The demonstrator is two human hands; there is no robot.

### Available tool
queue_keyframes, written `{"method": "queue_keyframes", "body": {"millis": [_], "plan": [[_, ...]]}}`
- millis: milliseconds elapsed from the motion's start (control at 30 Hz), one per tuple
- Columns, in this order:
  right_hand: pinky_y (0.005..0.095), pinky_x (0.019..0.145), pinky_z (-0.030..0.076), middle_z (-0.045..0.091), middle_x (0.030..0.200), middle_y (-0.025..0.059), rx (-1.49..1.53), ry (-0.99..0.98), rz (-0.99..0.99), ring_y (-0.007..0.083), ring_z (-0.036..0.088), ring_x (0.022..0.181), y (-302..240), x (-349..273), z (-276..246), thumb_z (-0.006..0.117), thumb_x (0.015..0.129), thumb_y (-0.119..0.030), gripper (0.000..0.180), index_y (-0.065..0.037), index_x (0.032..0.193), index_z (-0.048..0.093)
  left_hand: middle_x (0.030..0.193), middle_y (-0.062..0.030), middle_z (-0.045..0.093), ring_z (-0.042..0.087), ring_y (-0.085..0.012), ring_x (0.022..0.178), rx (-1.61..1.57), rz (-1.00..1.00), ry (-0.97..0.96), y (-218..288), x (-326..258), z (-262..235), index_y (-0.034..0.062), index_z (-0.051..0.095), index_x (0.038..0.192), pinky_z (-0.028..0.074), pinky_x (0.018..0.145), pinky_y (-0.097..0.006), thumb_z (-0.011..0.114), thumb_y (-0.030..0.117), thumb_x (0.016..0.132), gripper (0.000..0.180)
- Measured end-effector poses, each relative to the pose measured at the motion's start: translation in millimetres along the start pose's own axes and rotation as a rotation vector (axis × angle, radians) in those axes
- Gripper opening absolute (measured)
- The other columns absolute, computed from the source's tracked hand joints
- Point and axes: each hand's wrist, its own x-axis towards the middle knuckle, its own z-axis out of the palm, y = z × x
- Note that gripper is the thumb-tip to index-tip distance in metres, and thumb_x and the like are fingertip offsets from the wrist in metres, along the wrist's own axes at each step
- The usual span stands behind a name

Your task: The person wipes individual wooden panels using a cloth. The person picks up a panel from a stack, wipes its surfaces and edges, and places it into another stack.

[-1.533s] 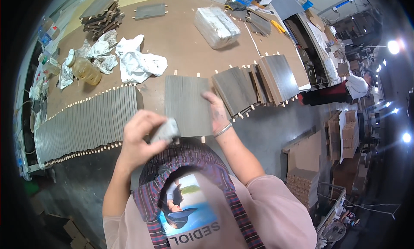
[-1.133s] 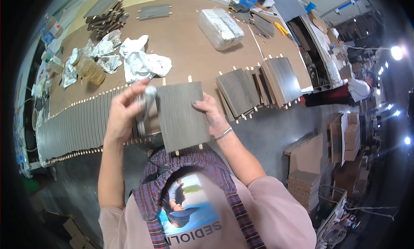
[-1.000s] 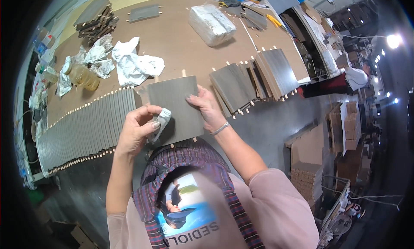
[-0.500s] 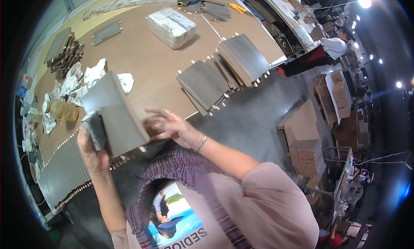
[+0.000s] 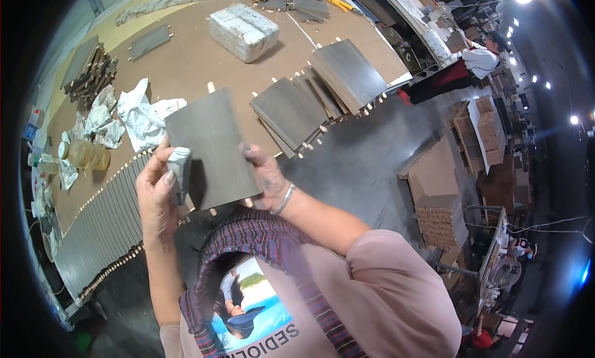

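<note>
The person is holding a flat, dark grey wood-grain panel (image 5: 214, 148) up in front of the chest, tilted, with pale dowel pegs sticking out of its edges. The right hand (image 5: 266, 178) is gripping the panel's edge at 3 o'clock, its grip pinching the board between thumb and fingers. The left hand (image 5: 158, 194) is closing its grip around a small grey sanding block (image 5: 179, 171), pressing it against the panel's edge at 9 o'clock. Beyond, at 10 o'clock, a long row of matching panels (image 5: 102, 225) is lying edge to edge along the brown table (image 5: 186, 66). Crumpled white paper (image 5: 144, 117) is lying at 11 o'clock, a fanned stack of panels (image 5: 322, 91) at 1 o'clock, and a plastic-wrapped rectangular bundle (image 5: 243, 30) at 12 o'clock. Cardboard boxes (image 5: 440, 197) are standing on the grey floor at 3 o'clock.
</note>
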Motion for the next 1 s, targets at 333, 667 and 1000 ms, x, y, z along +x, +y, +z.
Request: {"method": "queue_keyframes", "body": {"millis": [333,667,1000], "plan": [[0.0472,0.105,0.029,0.037,0.138,0.0271,-2.535,0.984,-0.515,0.0388,0.038,0.123,-71.1,-12.3,28.5,0.076,0.069,-0.049,0.084,-0.011,0.139,0.048,0.145,-0.0255,0.038,0.044,-0.0273,0.132,-0.217,0.031,0.051,4.8,-31.1,-26.2,-0.0127,0.044,0.131,0.044,0.105,-0.038,0.076,0.041,0.076,0.084],[0.0502,0.105,0.028,0.035,0.139,0.0256,-2.504,1.104,-0.714,0.0396,0.036,0.124,-69.3,3.2,-22.8,0.076,0.072,-0.039,0.072,-0.004,0.131,0.052,0.139,-0.0208,0.048,0.056,-0.0216,0.118,-0.173,-0.078,0.099,8.0,-38.8,-22.9,-0.0103,0.05,0.126,0.049,0.098,-0.036,0.077,0.045,0.073,0.082],[0.0413,0.101,0.041,0.049,0.127,0.0307,-1.748,0.202,-0.161,0.0413,0.05,0.119,78.9,117.2,-53.4,0.07,0.082,-0.039,0.077,0.007,0.136,0.042,0.113,-0.0172,0.061,0.062,-0.0217,0.103,-0.266,-0.059,-0.018,8.2,-51.6,-41.9,-0.0109,0.048,0.127,0.049,0.097,-0.036,0.076,0.035,0.078,0.073]]}}
